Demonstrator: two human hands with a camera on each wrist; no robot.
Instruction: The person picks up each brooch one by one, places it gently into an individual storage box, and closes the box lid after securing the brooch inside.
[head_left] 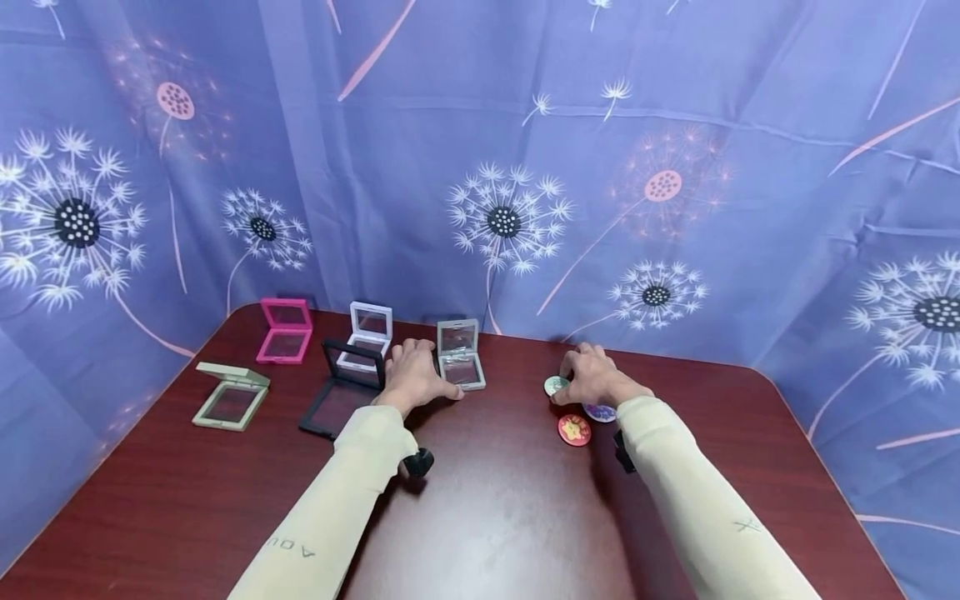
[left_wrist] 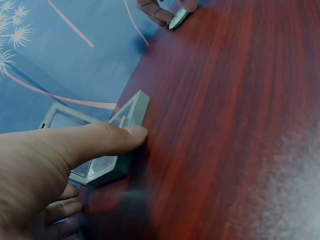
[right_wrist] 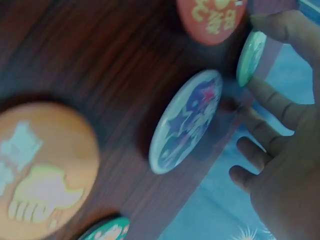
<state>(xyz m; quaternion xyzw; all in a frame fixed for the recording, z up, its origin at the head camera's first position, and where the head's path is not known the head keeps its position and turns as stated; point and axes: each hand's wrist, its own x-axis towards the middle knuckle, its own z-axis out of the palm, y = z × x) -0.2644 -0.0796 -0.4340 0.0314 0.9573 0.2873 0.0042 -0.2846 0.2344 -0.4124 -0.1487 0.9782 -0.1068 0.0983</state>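
My right hand pinches a round pale green badge by its edges, between thumb and index finger, close over the table. The right wrist view has this green badge tilted, with the other fingers spread loosely. A red badge with a yellow figure and a purple badge lie beside this hand. My left hand is at a grey display frame, which stands open like a book. Its straight thumb reaches across the frame's front corner, with the other fingers loose at the left side.
Left of my left hand stand open frames: black, white, pink and pale green. An orange badge and a dark green one show near the right wrist. A blue dandelion-print curtain hangs behind the table.
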